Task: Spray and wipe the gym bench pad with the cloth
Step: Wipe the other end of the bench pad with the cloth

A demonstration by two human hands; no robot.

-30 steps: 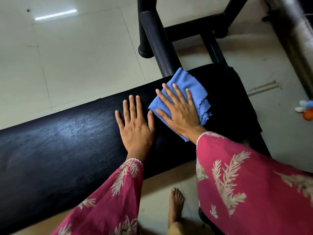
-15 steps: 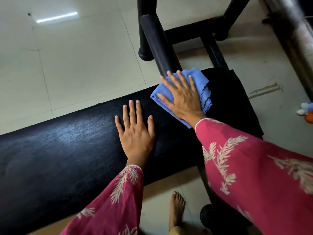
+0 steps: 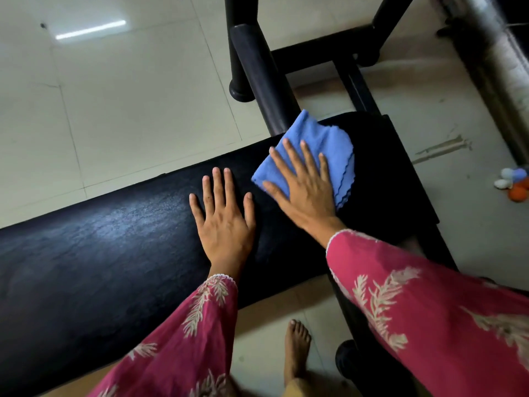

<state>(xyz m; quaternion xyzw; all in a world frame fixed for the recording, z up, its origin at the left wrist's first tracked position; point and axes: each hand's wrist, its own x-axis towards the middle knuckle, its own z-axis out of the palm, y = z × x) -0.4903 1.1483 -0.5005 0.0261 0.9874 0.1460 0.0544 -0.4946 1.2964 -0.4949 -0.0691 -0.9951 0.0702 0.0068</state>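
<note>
Your folded blue cloth [image 3: 312,136] lies on the bench pad [image 3: 114,242] against its far edge, toward the right end. Its top corner reaches the black padded upright [image 3: 257,81] that rises behind the pad. Your right hand [image 3: 306,190] lies flat on the cloth, fingers straight and spread, with the thumb out by the cloth's near-left corner. Nothing curls round the fabric, so palm pressure alone pins it. That suits a sliding wipe and spreads the load over the folded layers. The cloth's scalloped edges stick out to the right of your hand, free of it. Your left hand [image 3: 223,222] rests just beside it on bare vinyl, also flat, with straight fingers and holding nothing. It looks placed there to brace you as you lean across the pad. Further left, the pad shows a dull sheen mid-length, perhaps damp from spray, though I cannot be sure. No spray bottle is in view. You seem to be in the wiping step at this end. Beyond the pad are pale floor tiles [image 3: 128,110], your bare foot [image 3: 296,348] by the near edge, and small coloured toys [image 3: 515,184] at far right.
</note>
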